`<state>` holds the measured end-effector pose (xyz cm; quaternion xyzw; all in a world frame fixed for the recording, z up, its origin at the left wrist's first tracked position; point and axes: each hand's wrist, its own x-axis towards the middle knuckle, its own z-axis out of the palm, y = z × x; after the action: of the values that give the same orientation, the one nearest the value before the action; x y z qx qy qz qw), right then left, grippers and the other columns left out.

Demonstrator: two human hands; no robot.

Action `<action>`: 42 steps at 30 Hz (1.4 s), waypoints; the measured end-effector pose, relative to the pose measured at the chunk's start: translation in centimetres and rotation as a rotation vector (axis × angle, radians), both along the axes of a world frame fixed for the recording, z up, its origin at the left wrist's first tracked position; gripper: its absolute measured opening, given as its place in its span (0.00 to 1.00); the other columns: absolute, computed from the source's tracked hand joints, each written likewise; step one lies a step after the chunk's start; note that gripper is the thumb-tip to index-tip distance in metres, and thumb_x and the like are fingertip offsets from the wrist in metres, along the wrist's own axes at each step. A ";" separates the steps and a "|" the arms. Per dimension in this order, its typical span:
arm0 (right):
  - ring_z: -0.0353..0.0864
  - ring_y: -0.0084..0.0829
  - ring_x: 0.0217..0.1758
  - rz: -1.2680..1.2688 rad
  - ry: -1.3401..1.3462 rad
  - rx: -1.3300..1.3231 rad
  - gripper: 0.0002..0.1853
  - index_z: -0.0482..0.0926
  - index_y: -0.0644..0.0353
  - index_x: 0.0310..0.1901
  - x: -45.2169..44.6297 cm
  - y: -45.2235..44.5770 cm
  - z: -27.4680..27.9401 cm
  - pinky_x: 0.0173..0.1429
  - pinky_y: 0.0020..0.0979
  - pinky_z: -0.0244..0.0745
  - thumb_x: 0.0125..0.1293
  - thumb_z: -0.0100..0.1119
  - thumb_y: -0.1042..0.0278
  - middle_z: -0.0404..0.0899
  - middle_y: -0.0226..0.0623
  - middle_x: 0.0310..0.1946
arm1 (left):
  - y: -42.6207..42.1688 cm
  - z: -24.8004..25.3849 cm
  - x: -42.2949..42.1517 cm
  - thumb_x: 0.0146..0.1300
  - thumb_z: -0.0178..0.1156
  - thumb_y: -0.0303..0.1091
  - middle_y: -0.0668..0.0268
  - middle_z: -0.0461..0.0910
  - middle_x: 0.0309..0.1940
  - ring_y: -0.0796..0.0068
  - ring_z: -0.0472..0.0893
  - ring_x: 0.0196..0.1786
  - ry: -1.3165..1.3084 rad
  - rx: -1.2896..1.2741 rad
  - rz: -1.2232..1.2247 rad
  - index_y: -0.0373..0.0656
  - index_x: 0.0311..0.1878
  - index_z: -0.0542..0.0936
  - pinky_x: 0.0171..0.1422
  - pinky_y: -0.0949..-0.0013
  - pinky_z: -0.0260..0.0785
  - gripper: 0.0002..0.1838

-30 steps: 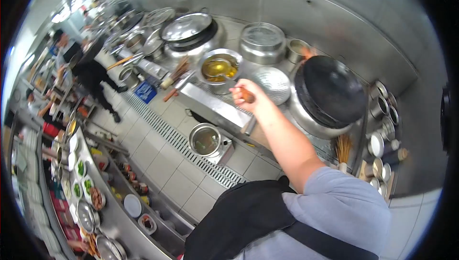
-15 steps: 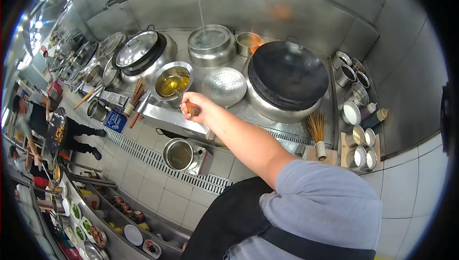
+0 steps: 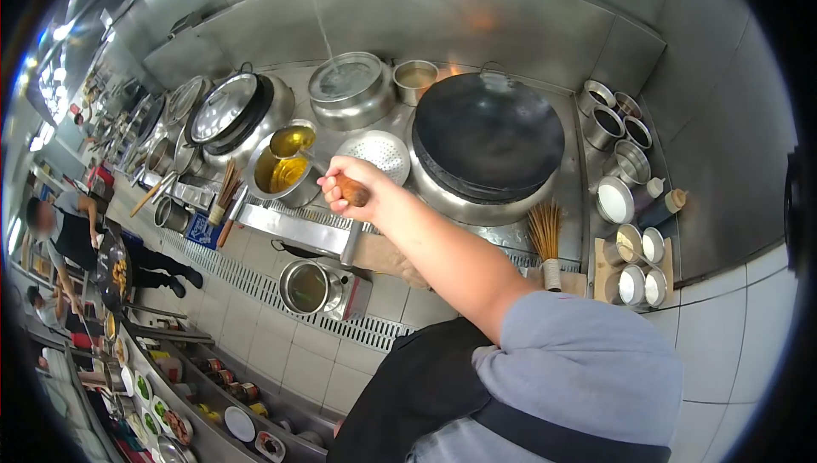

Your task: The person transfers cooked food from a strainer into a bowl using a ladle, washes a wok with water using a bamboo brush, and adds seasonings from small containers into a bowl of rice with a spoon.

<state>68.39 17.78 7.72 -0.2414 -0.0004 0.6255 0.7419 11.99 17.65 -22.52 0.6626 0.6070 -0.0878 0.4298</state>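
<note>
My right hand (image 3: 353,186) is closed around the wooden handle of a metal ladle (image 3: 294,141). Golden oil fills the ladle's bowl, which is raised over the near rim of a steel pot (image 3: 255,184) that holds more of the same oil. Beside my knuckles lies a perforated strainer (image 3: 379,150), partly covered by the hand. Under my forearm, a brownish cloth (image 3: 379,254) hangs at the stove's front edge. A large black wok (image 3: 489,135) sits on the burner to the right. My left hand does not show.
Water runs into a round steel basin (image 3: 345,78) at the back. Bamboo brushes (image 3: 545,233) and seasoning containers (image 3: 630,284) stand at right. Below the stove is a steel pot (image 3: 305,286) of liquid. A co-worker (image 3: 72,225) handles a wok at far left.
The ladle has come up out of the oil pot, its bowl now full of oil. My view has shifted slightly, so the stove items appear further left.
</note>
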 end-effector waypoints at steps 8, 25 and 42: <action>0.66 0.22 0.16 -0.156 -0.027 0.061 0.07 0.69 0.64 0.38 4.6 -15.6 2.8 0.18 0.26 0.62 0.60 0.51 0.72 0.67 0.27 0.19 | 1.7 5.5 16.4 0.66 0.59 0.40 0.51 0.84 0.33 0.61 0.85 0.38 -0.223 0.144 -0.377 0.32 0.43 0.81 0.44 0.61 0.75 0.17; 0.70 0.24 0.16 -0.331 -0.584 -0.874 0.09 0.72 0.61 0.41 3.2 -39.8 -0.3 0.16 0.29 0.66 0.60 0.52 0.68 0.72 0.30 0.20 | -13.8 23.2 59.1 0.65 0.57 0.43 0.55 0.81 0.50 0.57 0.78 0.55 -0.359 0.869 -1.502 0.39 0.44 0.82 0.60 0.56 0.68 0.17; 0.69 0.26 0.17 -0.451 -0.158 -0.325 0.07 0.66 0.57 0.32 6.4 -31.6 -6.1 0.18 0.27 0.64 0.64 0.54 0.68 0.71 0.34 0.22 | -12.7 20.3 55.6 0.59 0.63 0.38 0.55 0.74 0.48 0.54 0.73 0.55 -0.820 0.808 -1.247 0.39 0.45 0.78 0.63 0.55 0.62 0.15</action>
<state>74.74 -13.85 1.60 -0.3992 0.0958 0.4159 0.8115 67.59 4.99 -2.18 0.9581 -0.0885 0.1620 0.2189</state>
